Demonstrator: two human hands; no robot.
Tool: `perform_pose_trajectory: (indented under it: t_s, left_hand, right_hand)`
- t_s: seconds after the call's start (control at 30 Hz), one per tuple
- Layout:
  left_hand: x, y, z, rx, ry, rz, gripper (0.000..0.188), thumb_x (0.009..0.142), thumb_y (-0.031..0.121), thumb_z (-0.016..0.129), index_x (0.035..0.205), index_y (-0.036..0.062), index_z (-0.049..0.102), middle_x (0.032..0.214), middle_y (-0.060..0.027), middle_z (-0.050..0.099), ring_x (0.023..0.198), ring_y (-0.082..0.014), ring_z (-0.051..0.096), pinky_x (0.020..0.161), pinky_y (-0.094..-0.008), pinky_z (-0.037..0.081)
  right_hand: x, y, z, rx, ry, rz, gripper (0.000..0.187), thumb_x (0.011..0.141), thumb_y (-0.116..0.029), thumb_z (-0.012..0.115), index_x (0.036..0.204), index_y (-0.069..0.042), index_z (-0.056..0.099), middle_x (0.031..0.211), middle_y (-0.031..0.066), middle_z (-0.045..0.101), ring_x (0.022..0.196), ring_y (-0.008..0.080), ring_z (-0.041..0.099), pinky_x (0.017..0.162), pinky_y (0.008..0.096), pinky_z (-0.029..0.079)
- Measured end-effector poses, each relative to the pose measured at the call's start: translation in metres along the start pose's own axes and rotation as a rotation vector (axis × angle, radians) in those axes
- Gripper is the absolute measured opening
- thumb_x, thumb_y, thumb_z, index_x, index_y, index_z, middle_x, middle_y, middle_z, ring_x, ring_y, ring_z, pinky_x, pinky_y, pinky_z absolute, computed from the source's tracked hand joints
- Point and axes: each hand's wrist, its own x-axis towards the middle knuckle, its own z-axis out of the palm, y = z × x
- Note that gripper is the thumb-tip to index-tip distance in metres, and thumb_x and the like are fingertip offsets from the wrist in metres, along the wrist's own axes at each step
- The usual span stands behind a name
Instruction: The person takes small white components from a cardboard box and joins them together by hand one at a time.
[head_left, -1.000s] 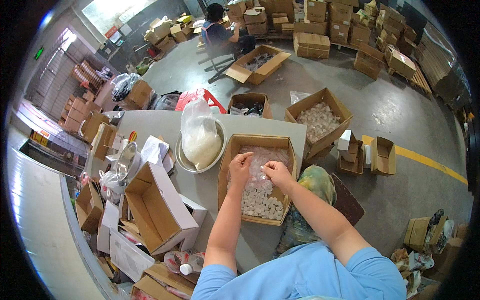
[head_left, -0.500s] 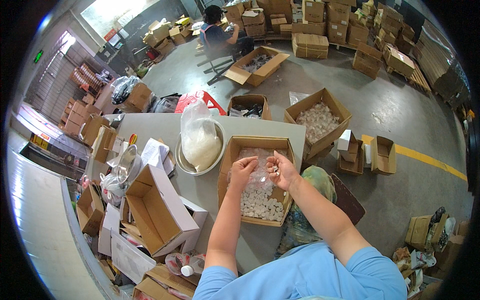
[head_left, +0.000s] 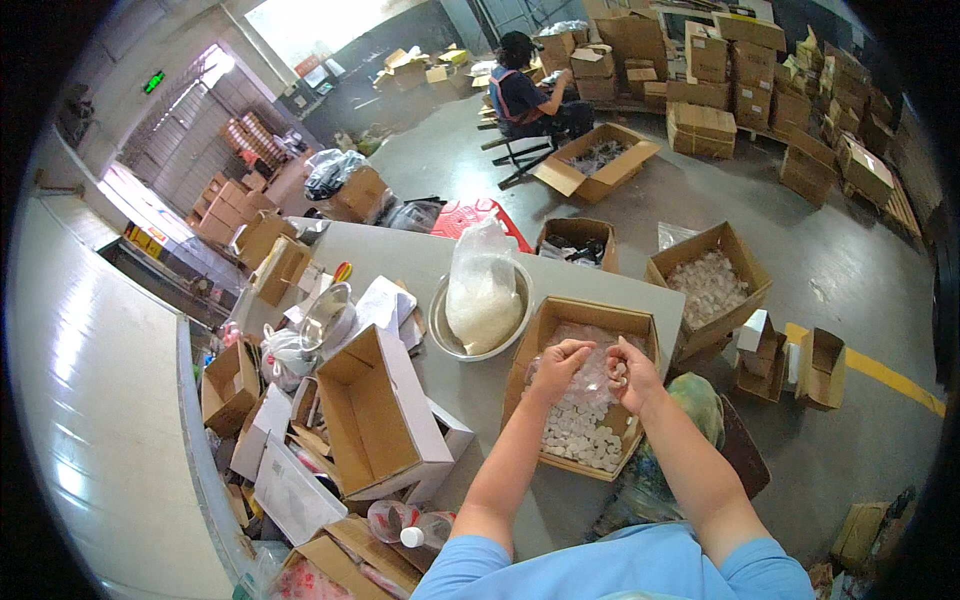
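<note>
Both my hands are above a shallow cardboard box [head_left: 592,309] on the table. My left hand [head_left: 562,370] is pinched, thumb against fingertips; whatever it holds is too small to make out. My right hand [head_left: 633,376] faces it, fingertips close to the left ones. Its fingers curl around small white pieces that show at the palm. Many round white pieces [head_left: 580,432] lie loose in the near part of the box. Clear plastic pieces or film [head_left: 585,338] fill its far part, partly hidden by my hands.
Left of the box stands a metal bowl [head_left: 441,322] holding a bag of white granules [head_left: 484,318]. An empty white-sided carton [head_left: 365,415] and plastic bottles [head_left: 427,531] are nearer. Beyond the table, a carton [head_left: 708,285] contains clear pieces, and a person [head_left: 525,95] sits working.
The view has turned, so the whole scene sits further right and a little lower. My hands remain over the box, fingertips close together, with the right fingers still curled around white pieces.
</note>
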Motion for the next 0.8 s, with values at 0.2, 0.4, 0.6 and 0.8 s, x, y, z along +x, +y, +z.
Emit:
perform_pose_trajectory:
  t_s: [0.2,0.4,0.6,0.8]
  left_hand:
    - [-0.001,-0.001,0.002,-0.037,-0.107,0.170,0.016,0.075,0.002,0.072,0.065,0.0021,0.060,0.102,-0.0048,0.057,0.089,-0.0106,0.054,0.072,-0.0226,0.044]
    - [-0.003,0.001,0.008,0.114,-0.204,-0.068,0.021,0.080,0.007,0.071,0.069,0.0057,0.052,0.081,-0.0044,0.060,0.072,-0.0075,0.053,0.063,-0.0226,0.044]
    - [-0.005,-0.015,0.019,0.063,-0.426,-0.113,0.017,0.078,0.008,0.071,0.089,0.0029,0.059,0.076,0.0022,0.057,0.075,-0.0061,0.053,0.066,-0.0255,0.046]
    - [-0.008,-0.040,0.023,0.116,-0.437,-0.031,0.029,0.075,0.000,0.068,0.102,-0.0001,0.056,0.095,-0.0022,0.059,0.088,-0.0113,0.056,0.074,-0.0271,0.048]
  right_hand:
    - [0.000,0.000,-0.001,0.016,-0.027,-0.026,0.027,0.092,-0.035,0.055,0.079,-0.011,0.058,0.061,-0.0032,0.054,0.046,0.0070,0.046,0.041,0.0211,0.036]
    - [0.002,-0.003,0.000,0.021,-0.133,-0.138,0.022,0.092,-0.030,0.056,0.082,-0.010,0.058,0.066,-0.0018,0.054,0.054,0.0079,0.048,0.046,0.0224,0.038]
    - [0.002,0.000,0.004,-0.065,-0.241,-0.294,0.022,0.092,-0.028,0.055,0.090,-0.006,0.055,0.078,0.0011,0.053,0.066,0.0082,0.047,0.057,0.0230,0.040]
    - [0.000,0.023,0.010,-0.784,-0.261,-0.697,0.022,0.091,-0.026,0.057,0.088,-0.004,0.057,0.081,0.0007,0.050,0.074,0.0082,0.047,0.067,0.0229,0.039]
